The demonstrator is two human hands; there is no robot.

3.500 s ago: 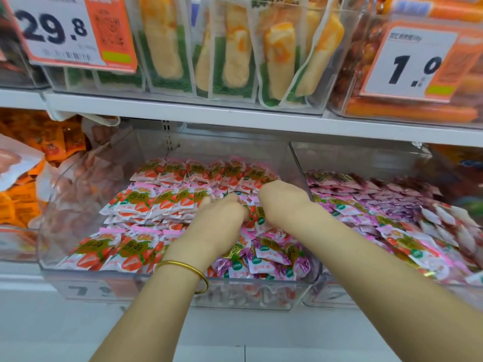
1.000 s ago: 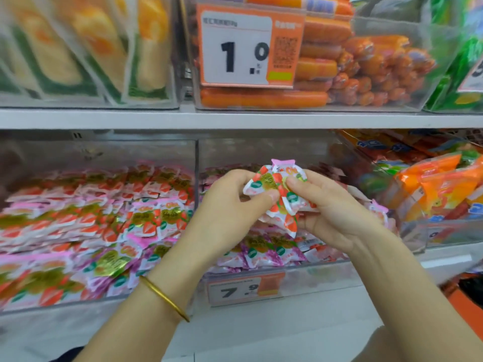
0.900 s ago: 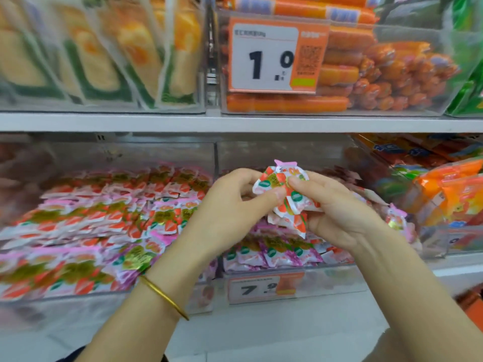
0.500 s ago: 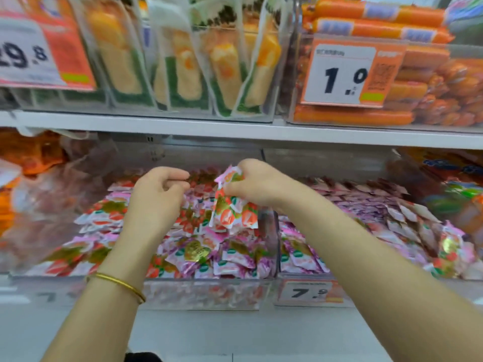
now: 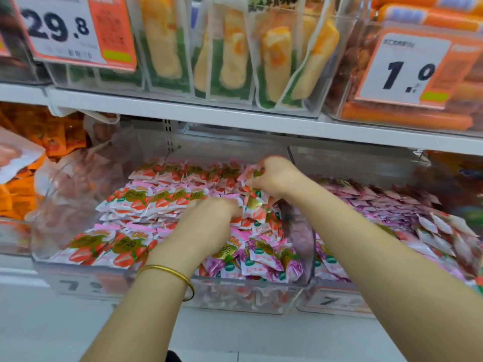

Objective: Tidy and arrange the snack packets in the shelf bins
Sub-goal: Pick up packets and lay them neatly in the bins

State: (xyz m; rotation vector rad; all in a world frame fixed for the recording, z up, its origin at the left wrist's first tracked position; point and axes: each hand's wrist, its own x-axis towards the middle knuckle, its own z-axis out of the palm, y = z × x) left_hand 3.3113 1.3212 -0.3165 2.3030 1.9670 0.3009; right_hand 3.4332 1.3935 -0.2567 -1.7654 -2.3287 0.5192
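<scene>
The right hand's fingers (image 5: 257,176) are curled tight round a few snack packets (image 5: 162,199) at the far right of the clear bin (image 5: 248,296), and more packets hang just below the right hand (image 5: 277,176). The left hand's fingers (image 5: 232,209) bend down into the pile near the middle of the bin; the back of the left hand (image 5: 209,223) hides the tips, so I cannot tell whether they pinch a packet. A gold bangle (image 5: 167,269) sits on the left wrist.

Red-and-white strawberry packets lie in overlapping rows across the left and far parts of the bin, while purple packets (image 5: 261,265) are heaped in the near right corner. The neighbouring bin (image 5: 339,303) to the right holds a loose jumble of pink packets. On the shelf (image 5: 235,116) above stand corn packs (image 5: 230,56) and orange sausages (image 5: 405,118).
</scene>
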